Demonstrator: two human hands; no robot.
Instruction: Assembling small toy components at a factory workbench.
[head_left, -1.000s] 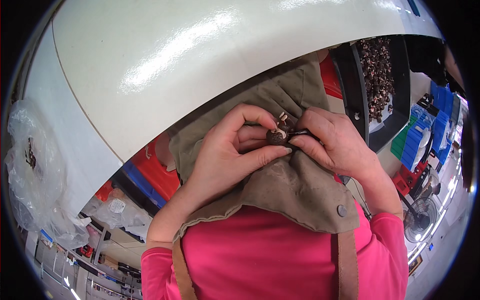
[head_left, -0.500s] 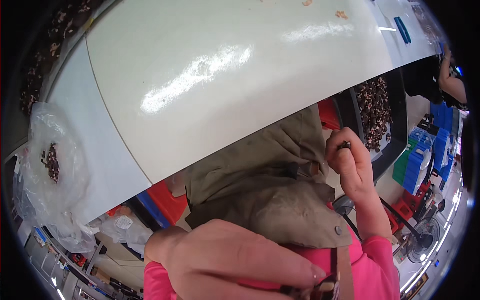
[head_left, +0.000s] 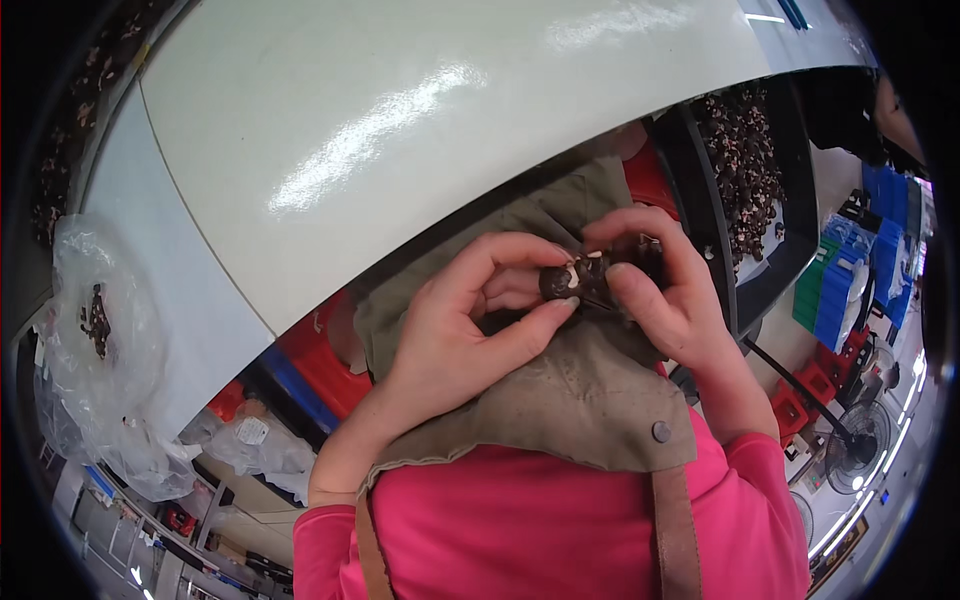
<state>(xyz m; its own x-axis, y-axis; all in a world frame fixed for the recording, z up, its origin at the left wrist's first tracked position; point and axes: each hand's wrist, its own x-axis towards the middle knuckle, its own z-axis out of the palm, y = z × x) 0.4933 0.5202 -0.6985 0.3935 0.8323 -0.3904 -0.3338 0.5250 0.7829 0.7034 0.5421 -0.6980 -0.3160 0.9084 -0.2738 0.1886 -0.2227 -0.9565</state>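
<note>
Over my lap, just below the table edge, both hands hold small dark brown, glossy pieces (head_left: 562, 283) with pale patches; their exact kind I cannot make out. My left hand (head_left: 465, 320) pinches one end between thumb and fingers. My right hand (head_left: 670, 285) curls round the other end, its thumb lying along the front. Part of what sits in the right palm is hidden by the fingers. A brown-green apron (head_left: 560, 400) spreads beneath both hands.
A pale, shiny table (head_left: 400, 90) stretches ahead. To the right stands a black bin (head_left: 700, 215) with many similar brown-and-pale pieces (head_left: 735, 165). At left lies a clear plastic bag (head_left: 130, 370) with a few pieces. Blue crates (head_left: 835, 300) and a fan (head_left: 858, 440) are farther right.
My left hand has moved up and away from my chest to meet my right hand. My right hand has shifted slightly left and turned, its fist loosening around the pieces.
</note>
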